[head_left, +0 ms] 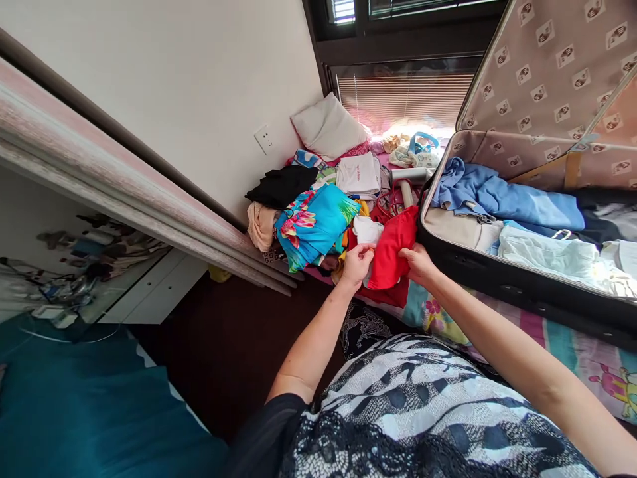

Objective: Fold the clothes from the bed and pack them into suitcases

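Red cloth: the bright red piece of soft fabric (393,252) is spread between 2 hands, beside the suitcase's near corner.
Left hand: the bare left hand (356,265) pinches its left edge between thumb and fingers; whether the small white cloth (368,230) behind is caught too, I cannot tell.
Right hand: the bare right hand (421,264) pinches the right edge, thumb uppermost.
Why 2 sides: gripping opposite edges probably keeps the limp fabric open.
Clothes heap: the turquoise floral garment (318,219) and folded black fabric garment (283,186) crowd the left.
Suitcase: the open black suitcase with patterned lining (478,267) walls off the right.
Behind: a silver cylindrical appliance (411,174) lies among fabrics.
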Available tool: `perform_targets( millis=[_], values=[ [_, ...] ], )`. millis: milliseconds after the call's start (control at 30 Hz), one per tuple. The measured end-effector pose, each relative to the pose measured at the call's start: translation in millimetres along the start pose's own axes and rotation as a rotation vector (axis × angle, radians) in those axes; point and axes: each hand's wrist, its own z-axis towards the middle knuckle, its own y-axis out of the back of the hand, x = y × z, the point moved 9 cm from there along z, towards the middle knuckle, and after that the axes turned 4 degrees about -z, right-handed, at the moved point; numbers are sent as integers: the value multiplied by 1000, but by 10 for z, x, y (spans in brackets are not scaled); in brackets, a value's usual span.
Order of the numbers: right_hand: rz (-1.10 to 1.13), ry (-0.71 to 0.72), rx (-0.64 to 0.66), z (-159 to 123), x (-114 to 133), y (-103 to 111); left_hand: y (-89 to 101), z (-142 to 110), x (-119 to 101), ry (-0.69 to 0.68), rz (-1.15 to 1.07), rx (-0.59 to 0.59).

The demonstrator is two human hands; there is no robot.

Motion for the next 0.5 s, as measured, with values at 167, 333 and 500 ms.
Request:
perform_targets(
  millis=[167, 333, 500],
  values=[
    [65, -19, 79, -491, 411, -226, -239, -222, -132, 107, -294, 241],
    [-107, 150, 56, -801, 1368, 119, -146, -339, -379, 134, -342, 298],
    [-487, 378, -72, -850, 2526, 770, 116, -302, -344, 150, -248, 204]
  ],
)
